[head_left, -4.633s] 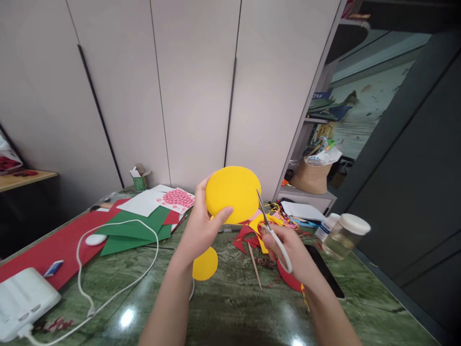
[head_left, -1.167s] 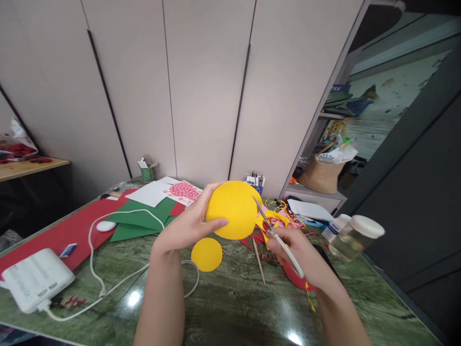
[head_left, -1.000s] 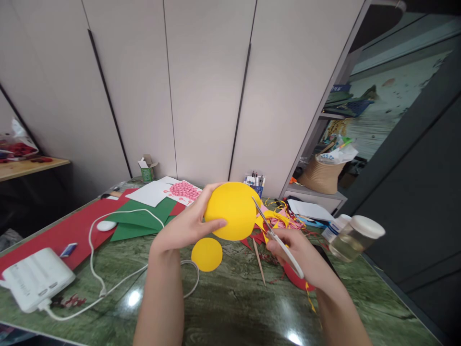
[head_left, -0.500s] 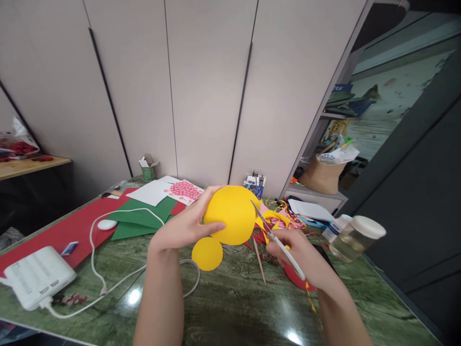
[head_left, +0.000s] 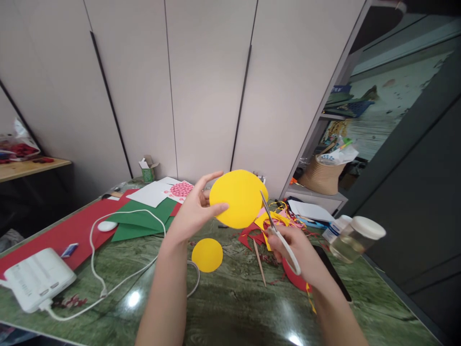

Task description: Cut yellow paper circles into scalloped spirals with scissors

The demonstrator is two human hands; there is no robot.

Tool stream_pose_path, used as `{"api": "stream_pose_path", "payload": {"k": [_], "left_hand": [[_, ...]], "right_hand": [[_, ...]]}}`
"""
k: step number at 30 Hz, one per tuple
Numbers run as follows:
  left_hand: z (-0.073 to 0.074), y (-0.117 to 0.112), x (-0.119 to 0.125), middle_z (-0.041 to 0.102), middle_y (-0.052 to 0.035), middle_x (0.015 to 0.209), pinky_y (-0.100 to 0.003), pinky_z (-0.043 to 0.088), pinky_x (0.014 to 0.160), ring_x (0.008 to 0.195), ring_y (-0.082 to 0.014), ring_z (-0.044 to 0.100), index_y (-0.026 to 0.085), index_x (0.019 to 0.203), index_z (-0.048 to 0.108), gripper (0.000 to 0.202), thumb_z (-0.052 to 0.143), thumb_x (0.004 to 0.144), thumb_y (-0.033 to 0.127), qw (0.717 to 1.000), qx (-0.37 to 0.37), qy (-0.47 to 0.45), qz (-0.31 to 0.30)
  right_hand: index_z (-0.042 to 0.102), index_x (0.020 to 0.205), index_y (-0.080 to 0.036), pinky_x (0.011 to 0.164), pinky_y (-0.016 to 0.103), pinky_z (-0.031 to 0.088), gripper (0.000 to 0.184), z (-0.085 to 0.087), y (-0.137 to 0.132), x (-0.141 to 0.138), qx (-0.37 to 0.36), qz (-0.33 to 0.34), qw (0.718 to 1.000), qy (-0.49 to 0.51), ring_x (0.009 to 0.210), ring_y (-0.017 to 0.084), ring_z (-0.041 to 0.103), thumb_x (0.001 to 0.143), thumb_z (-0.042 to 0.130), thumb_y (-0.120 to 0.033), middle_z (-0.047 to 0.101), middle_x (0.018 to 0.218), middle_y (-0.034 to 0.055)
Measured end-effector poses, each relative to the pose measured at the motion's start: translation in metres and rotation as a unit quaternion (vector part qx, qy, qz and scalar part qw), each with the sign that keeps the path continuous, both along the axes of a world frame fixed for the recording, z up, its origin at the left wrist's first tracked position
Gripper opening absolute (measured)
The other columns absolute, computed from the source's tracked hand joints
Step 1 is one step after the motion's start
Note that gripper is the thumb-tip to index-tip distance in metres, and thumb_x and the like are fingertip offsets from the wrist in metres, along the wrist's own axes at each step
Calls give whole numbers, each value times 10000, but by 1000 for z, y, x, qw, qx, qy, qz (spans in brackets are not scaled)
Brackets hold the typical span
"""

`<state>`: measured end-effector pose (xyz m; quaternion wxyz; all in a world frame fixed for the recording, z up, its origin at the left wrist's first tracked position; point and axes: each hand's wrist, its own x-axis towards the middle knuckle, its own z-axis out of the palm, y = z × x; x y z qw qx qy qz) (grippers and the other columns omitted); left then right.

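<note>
Left hand (head_left: 192,216): thumb and fingers closed on large yellow paper disc (head_left: 238,198), raised above green marble bench (head_left: 230,302) | Right hand (head_left: 290,250): gripping white-handled scissors (head_left: 276,229), blades at disc's right edge | Small yellow paper circle (head_left: 207,255): on bench below left hand

Both bare forearms rise from the near edge and lean toward the middle; the left arm (head_left: 165,298) runs almost straight away, its wrist bent a little to the right; the left hand (head_left: 194,216) is raised, thumb pressed on the near face of a yellow disc (head_left: 239,197), index finger stretched up by its far rim; the right arm (head_left: 331,312) slants in from the near right; the right hand (head_left: 288,252) sits lower, fingers curled tight through the handles of scissors (head_left: 277,234).
</note>
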<state>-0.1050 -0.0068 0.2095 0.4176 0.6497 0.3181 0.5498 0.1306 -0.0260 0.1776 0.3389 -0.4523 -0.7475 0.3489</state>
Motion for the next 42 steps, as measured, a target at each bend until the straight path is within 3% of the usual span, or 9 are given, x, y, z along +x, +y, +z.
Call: {"api": "stream_pose_path", "payload": {"k": [4, 9, 19, 33, 42], "left_hand": [[-1, 5, 31, 621, -103, 1107, -370, 541, 788, 978, -247, 619, 192, 1229, 396, 543, 640, 762, 320, 994, 9, -101, 45], [-3, -1, 49, 593, -76, 1122, -359, 537, 801, 993, -236, 603, 211, 1198, 436, 548, 681, 719, 317, 990, 26, -62, 124], [-2, -4, 37, 533, -81, 1146, -376, 529, 813, 1028, -239, 557, 228, 1175, 411, 529, 673, 725, 321, 988, 66, 16, 138], [5, -11, 24, 524, -67, 1107, -326, 547, 741, 983, -231, 556, 236, 1176, 413, 500, 652, 743, 307, 988, 66, 51, 132], [6, -11, 18, 536, -62, 1146, -324, 533, 780, 1042, -242, 535, 239, 1221, 403, 542, 653, 742, 282, 986, 60, 89, 128]], "right_hand": [[405, 557, -196, 425, 216, 258, 401, -7, 4, -5, 37, -49, 996, 61, 442, 104, 363, 799, 504, -500, 403, 459, -47], [432, 594, -191, 423, 211, 276, 385, -7, 5, -4, 36, -52, 996, 63, 440, 107, 387, 814, 479, -504, 419, 476, -44], [377, 560, -195, 451, 224, 246, 407, -2, 1, -1, 75, -35, 996, 13, 465, 103, 352, 851, 433, -475, 383, 485, -51], [401, 575, -195, 436, 222, 245, 387, 1, -3, -2, 35, -36, 999, -3, 444, 102, 363, 822, 475, -484, 410, 478, -51], [389, 566, -198, 434, 228, 254, 393, 5, -5, -4, 14, -27, 1000, -6, 435, 106, 369, 826, 465, -484, 402, 461, -50]]}}
